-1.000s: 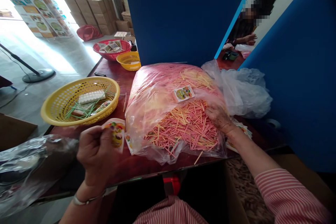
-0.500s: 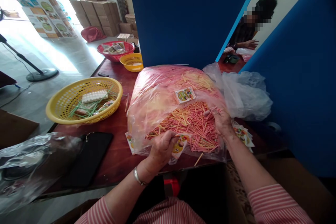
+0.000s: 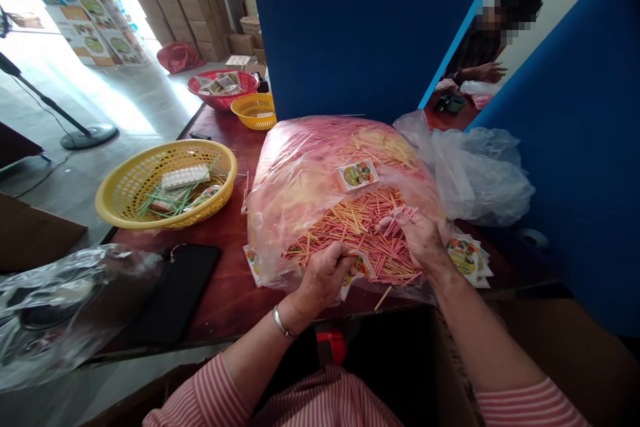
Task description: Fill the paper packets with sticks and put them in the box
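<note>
My left hand (image 3: 327, 273) is closed on a small printed packet (image 3: 361, 267) with a colourful picture, near the table's front edge. My right hand (image 3: 420, 233) hovers at the right side of a large open clear plastic bag (image 3: 285, 193) full of thin pink and yellow sticks (image 3: 350, 220). Its fingers are curled together around a few pink sticks; how many I cannot tell. Another printed packet (image 3: 358, 175) lies flat on top of the bag. Several more packets (image 3: 467, 257) are fanned out beside my right wrist, and one (image 3: 253, 265) pokes out at the bag's left.
To the left stand a yellow basket (image 3: 113, 203) with green sticks and packs, a black flat case (image 3: 183, 293) and a plastic-wrapped item (image 3: 60, 307). Behind are a red basket (image 3: 220, 101) and a smaller yellow one (image 3: 253, 110). Blue partitions (image 3: 345, 27) rise ahead; another person sits beyond the gap.
My right hand has moved slightly left over the sticks, with its fingers gathered around some. My left hand still holds the packet, now turned more toward the sticks. The view has shifted slightly.
</note>
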### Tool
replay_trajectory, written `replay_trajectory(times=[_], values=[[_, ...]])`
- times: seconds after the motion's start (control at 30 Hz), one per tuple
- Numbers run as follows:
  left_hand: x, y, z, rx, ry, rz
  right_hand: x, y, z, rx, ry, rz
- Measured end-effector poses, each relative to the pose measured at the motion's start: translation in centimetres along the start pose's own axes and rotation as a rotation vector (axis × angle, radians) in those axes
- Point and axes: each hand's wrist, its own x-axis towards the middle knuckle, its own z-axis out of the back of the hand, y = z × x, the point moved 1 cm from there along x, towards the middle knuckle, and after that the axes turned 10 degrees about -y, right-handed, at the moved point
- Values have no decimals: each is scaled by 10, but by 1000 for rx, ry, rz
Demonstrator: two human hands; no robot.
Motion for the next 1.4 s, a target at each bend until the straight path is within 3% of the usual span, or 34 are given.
replay_trajectory(times=[0.07,0.2,0.27,0.37,0.5,0.63,0.8,0.97,1.13,1.4], values=[[-1,2,-2,-37,5,26,-7,6,-4,45,11,-8],[-2,3,-7,-318,46,308,-15,22,-8,-106,64,58],[-1,4,-6,-361,45,360,-17,27,-9,-179,91,73],[-1,4,-3,-141,17,222,-19,28,-10,-99,75,12],[-6,5,-2,50,2,-17,-26,18,-13,304,-40,-243],[-11,3,-4,68,104,-185,-35,3,-16,593,-156,-459],[-12,-14,0,-40,278,-386,-47,-9,-22,698,-179,-537],[-15,-23,-1,-74,291,-422,-55,-13,-29,690,-175,-630],[-18,-21,-7,-35,248,-416,-59,-16,-31,677,-171,-599],[-21,-20,-12,-6,233,-380,-63,-7,-37,758,-170,-757]])
